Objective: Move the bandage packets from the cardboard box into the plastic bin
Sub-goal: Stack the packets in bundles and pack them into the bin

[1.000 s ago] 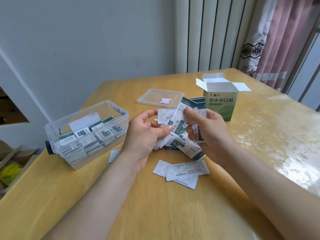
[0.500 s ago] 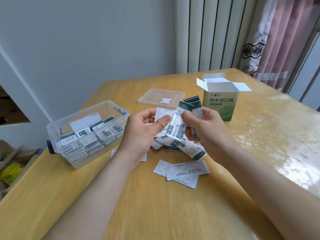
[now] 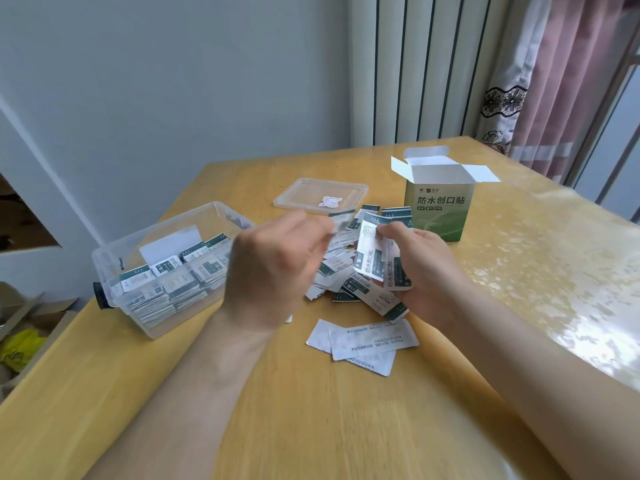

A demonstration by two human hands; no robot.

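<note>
Clerk: Left hand, change logged: it has rolled back-upward and drawn away from the right hand, and is blurred. Its fingers pinch one bandage packet.

Checker: Right hand?

Clerk: Fingers curled round a sheaf of packets, printed faces showing, above the loose pile on the bench.

Checker: Remaining stock?

Clerk: Three overlapping packets, plain side up, lying nearer the person than the pile. Plastic bin, left of the hands, has rows of packets standing inside. Bin lid, flat, beyond the pile. Cardboard box, upright, flaps open, just behind the right hand.
</note>
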